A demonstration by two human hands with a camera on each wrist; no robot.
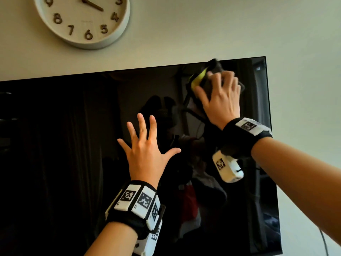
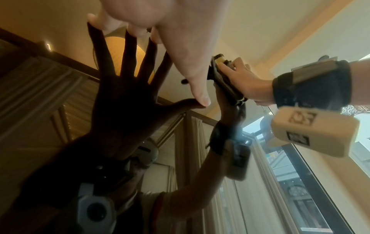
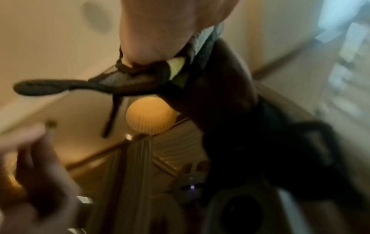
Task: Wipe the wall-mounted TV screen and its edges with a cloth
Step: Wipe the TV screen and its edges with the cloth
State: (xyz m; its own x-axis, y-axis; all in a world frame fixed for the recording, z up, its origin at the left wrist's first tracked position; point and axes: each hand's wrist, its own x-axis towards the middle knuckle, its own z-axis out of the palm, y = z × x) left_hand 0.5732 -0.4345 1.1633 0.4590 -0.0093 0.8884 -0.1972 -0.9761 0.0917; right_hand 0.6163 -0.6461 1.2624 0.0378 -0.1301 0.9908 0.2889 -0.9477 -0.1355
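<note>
The TV hangs on a pale wall, its dark screen filling most of the head view and mirroring the room. Its top edge runs up toward the right, and the upper right corner sits near the right hand.

The right hand is placed high on the screen, just below the top edge and near that corner. It presses a dark cloth with a yellow-green strip against the glass. The fingers lie over the cloth and bend around it; the thumb lies along the cloth's left side. The upper end of the cloth reaches the top edge of the TV. In the left wrist view the same cloth sits flat between the right palm and the glass. The right wrist view is blurred, but it shows the cloth bunched beneath the hand, with a loose tail trailing to one side.

The left hand lies lower and further toward the middle of the screen, well apart from the right hand. Its fingers are spread wide and straight and it holds nothing. In the left wrist view the fingertips meet their own reflection, so they touch the glass.

Both wrists carry black bands with white marker blocks. A round clock hangs on the wall above the TV, to the upper left.
</note>
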